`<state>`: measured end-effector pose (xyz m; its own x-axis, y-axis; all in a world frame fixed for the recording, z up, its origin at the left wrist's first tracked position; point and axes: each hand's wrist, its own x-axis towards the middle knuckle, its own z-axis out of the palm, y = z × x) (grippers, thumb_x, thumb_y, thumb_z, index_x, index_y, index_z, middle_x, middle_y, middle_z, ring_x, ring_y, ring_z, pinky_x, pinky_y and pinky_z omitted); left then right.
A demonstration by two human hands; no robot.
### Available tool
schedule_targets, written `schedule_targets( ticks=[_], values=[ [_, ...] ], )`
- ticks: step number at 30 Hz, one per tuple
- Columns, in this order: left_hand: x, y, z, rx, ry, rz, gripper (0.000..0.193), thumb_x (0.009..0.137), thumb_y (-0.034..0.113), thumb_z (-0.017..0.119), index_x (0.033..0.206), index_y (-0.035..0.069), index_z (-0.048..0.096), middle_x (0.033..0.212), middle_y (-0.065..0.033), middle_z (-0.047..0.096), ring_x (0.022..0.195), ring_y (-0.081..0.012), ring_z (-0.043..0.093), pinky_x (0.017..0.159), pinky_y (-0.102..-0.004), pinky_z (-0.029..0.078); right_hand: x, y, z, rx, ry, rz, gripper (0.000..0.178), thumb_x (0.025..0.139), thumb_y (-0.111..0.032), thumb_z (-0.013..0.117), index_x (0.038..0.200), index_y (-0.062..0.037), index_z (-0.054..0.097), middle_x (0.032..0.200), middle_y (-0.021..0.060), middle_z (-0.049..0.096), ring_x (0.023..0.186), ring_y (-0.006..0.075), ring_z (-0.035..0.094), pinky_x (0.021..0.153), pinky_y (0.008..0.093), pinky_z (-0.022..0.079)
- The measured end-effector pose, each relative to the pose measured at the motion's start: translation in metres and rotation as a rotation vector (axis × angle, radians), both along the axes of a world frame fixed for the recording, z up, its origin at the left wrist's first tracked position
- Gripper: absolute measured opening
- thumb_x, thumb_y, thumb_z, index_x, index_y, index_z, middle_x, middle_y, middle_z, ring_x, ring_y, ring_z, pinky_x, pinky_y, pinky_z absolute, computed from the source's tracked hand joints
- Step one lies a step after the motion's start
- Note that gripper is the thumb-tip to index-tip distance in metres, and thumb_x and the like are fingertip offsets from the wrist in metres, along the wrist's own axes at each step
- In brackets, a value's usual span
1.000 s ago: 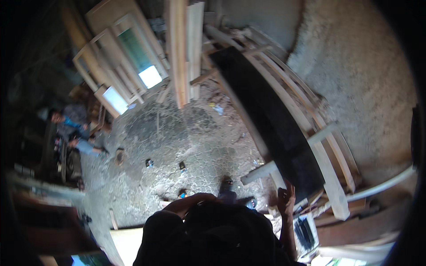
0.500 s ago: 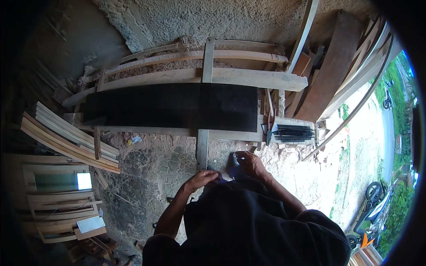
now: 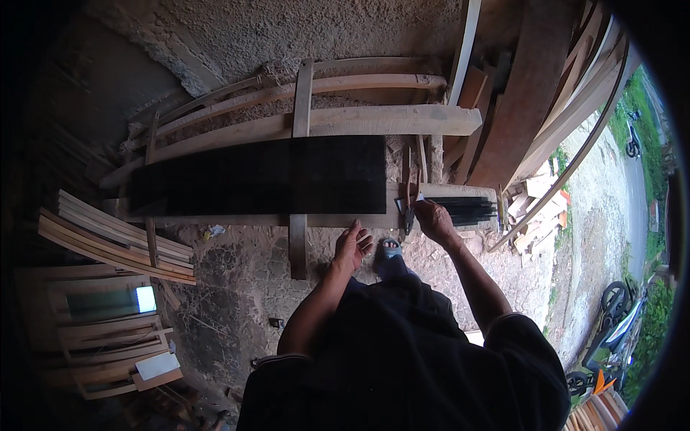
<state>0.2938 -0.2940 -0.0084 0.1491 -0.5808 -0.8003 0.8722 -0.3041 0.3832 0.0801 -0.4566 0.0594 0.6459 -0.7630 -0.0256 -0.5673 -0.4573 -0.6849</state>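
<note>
A long black panel (image 3: 259,179) lies flat across a wooden support beam (image 3: 262,220) in front of me. My left hand (image 3: 352,246) hovers just below the panel's near edge, fingers apart and holding nothing. Further right, my right hand (image 3: 436,221) reaches to the left end of a bundle of thin black strips (image 3: 463,210). Its fingers are curled together; what they pinch, if anything, is hidden. Just left of those fingers lie the pliers (image 3: 409,215), with reddish handles pointing away from me.
Pale wooden beams (image 3: 374,121) run behind the panel, and an upright post (image 3: 298,248) crosses under it. Boards (image 3: 521,93) lean at the far right. Curved planks (image 3: 115,244) are stacked at left. A motorcycle (image 3: 611,323) stands outside on the right.
Both hands have moved forward from near my body. The right one has come to the black strips, and the left has opened near the panel. The view has shifted a little.
</note>
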Motion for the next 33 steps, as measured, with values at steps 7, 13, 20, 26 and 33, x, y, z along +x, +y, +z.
schedule_targets(
  ticks=[7,13,20,26,33],
  values=[
    [-0.029,-0.032,-0.011,0.100,-0.075,0.307,0.053,0.073,0.049,0.083,0.095,0.009,0.055,0.078,-0.0034,0.061,0.064,-0.0236,0.066,0.054,-0.0352,0.056,0.030,-0.021,-0.043,0.816,-0.338,-0.181,0.023,0.095,-0.021,0.059,0.107,-0.0012,0.062,0.083,0.0024,0.062,0.071,0.0115,0.062,0.058,0.0266,0.050],
    [-0.030,-0.051,-0.002,0.170,-0.122,0.312,0.049,0.073,0.045,0.084,0.094,0.009,0.057,0.074,-0.0039,0.061,0.056,-0.0198,0.064,0.046,-0.0286,0.054,0.064,-0.016,-0.052,0.799,-0.186,-0.243,0.041,0.092,-0.033,0.064,0.112,0.0035,0.061,0.090,0.0074,0.066,0.078,0.0150,0.065,0.063,0.0293,0.054],
    [-0.032,-0.076,-0.010,0.183,-0.118,0.367,0.037,0.079,0.034,0.082,0.100,0.011,0.061,0.078,-0.0016,0.059,0.062,-0.0151,0.060,0.055,-0.0276,0.053,0.071,-0.023,-0.061,0.974,-0.295,-0.226,0.044,0.088,-0.034,0.070,0.108,0.0044,0.063,0.086,0.0088,0.066,0.074,0.0172,0.065,0.064,0.0292,0.053],
    [-0.032,-0.071,-0.016,0.151,-0.164,0.386,0.033,0.080,0.034,0.081,0.097,0.014,0.061,0.078,0.0003,0.059,0.065,-0.0138,0.062,0.057,-0.0278,0.054,0.076,-0.033,-0.054,1.080,-0.235,-0.173,0.039,0.086,-0.033,0.073,0.100,0.0031,0.065,0.080,0.0078,0.064,0.068,0.0153,0.060,0.060,0.0292,0.048],
    [-0.034,-0.066,-0.007,0.073,-0.186,0.391,0.033,0.082,0.041,0.078,0.095,0.015,0.061,0.075,0.0022,0.059,0.066,-0.0118,0.061,0.063,-0.0287,0.053,0.083,-0.036,-0.052,0.977,-0.065,-0.183,0.039,0.085,-0.032,0.075,0.097,0.0034,0.068,0.080,0.0085,0.066,0.069,0.0152,0.062,0.060,0.0283,0.049]
  ],
)
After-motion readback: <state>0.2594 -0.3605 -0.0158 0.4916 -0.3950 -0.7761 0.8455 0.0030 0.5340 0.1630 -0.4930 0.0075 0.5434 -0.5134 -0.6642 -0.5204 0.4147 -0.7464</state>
